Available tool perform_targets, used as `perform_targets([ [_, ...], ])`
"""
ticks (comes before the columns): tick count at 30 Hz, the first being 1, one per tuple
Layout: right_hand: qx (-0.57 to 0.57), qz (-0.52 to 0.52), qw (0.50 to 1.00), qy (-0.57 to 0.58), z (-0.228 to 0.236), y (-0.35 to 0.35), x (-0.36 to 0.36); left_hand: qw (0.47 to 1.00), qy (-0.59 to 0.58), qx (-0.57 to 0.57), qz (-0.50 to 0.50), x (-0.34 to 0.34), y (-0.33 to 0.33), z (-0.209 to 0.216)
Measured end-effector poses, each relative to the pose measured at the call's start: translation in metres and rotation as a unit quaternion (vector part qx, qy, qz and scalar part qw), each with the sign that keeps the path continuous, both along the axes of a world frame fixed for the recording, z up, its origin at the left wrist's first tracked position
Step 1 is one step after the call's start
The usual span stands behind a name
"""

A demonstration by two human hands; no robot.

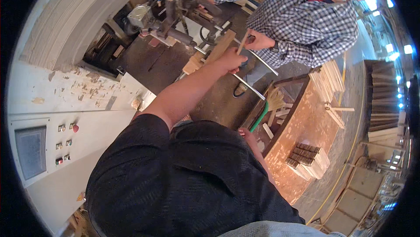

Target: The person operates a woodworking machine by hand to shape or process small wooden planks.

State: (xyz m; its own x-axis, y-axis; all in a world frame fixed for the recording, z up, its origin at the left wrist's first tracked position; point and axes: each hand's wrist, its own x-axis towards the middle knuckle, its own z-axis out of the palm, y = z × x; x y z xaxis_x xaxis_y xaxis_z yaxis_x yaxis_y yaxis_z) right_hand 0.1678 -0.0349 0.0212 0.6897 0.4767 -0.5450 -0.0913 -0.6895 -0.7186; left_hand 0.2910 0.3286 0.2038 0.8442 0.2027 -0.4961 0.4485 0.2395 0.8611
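My left arm reaches forward, and my left hand (233, 60) is closed with curled fingers at the lower end of a thin wooden strip (243, 41). A co-worker's hand (259, 40) is at the same strip from the far side. Just left of my left hand, a wooden board (222, 45) lies slanted across metal rails (248, 86). Close to my body hangs my right hand (247, 136), beside the green handle (260, 117) of a broom (275, 99); its fingers are mostly hidden.
Clamping machinery (175, 29) stands ahead, left of the co-worker in a checked shirt (302, 22). A control cabinet (83, 127) with a screen and buttons is at left. On the right, a worn wooden table (280, 158) bears stacked wood pieces (308, 160) and boards (327, 79).
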Motion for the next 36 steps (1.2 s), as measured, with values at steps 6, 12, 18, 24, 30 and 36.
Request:
perform_targets([
  [6, 0.048, 0.047, 0.998, 0.018, -0.013, 0.03, 0.016, 0.982, -0.14, -0.128, -0.016, -0.072, 0.012, -0.034],
  [12, 0.043, 0.116, 0.99, -0.067, 0.018, 0.086, 0.031, 0.947, -0.164, 0.257, 0.101, -0.229, 0.04, -0.055],
  [18, 0.028, 0.198, 0.974, -0.106, 0.108, 0.201, 0.044, 0.87, -0.231, 0.377, 0.217, -0.279, 0.109, -0.089],
  [24, 0.11, 0.325, 0.922, -0.181, 0.151, 0.363, 0.06, 0.838, -0.292, 0.401, 0.227, -0.273, 0.179, -0.127],
  [30, 0.015, 0.344, 0.915, -0.21, 0.133, 0.509, 0.07, 0.819, -0.203, 0.495, 0.208, -0.273, 0.181, -0.113],
  [36, -0.084, 0.327, 0.854, -0.396, 0.103, 0.553, 0.063, 0.772, -0.197, 0.563, 0.222, -0.272, 0.181, -0.109],
])
